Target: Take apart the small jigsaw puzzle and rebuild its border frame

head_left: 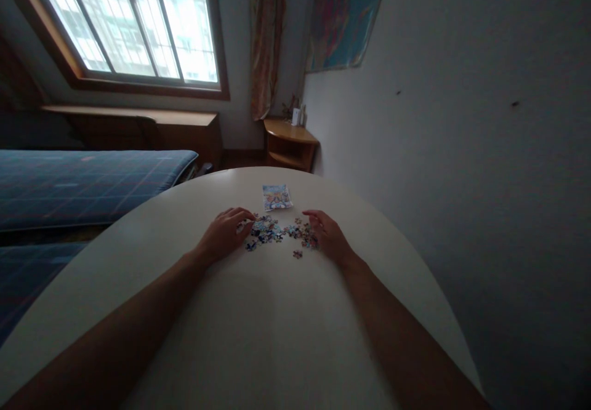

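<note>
Small jigsaw puzzle pieces (pixel 266 230) lie in a loose pile on the white round table (pixel 272 324). At the pile's left edge is my left hand (pixel 226 233), its fingers bent and apart, the tips touching or just over the pieces. My right hand (pixel 327 234) rests by the right part of the pile, open, with the index finger stretched to the left; it partly covers some pieces. One reddish puzzle piece (pixel 298 254) sits apart on the near side. Behind the pile lies a small colourful picture card (pixel 277 197).
A bed with a blue plaid cover (pixel 92 179) stands to the left of the table. A wooden corner shelf (pixel 292 133) holding small items is beyond the far edge. The wall (pixel 443 170) runs close along the right. A barred window (pixel 133 22) is at the back left.
</note>
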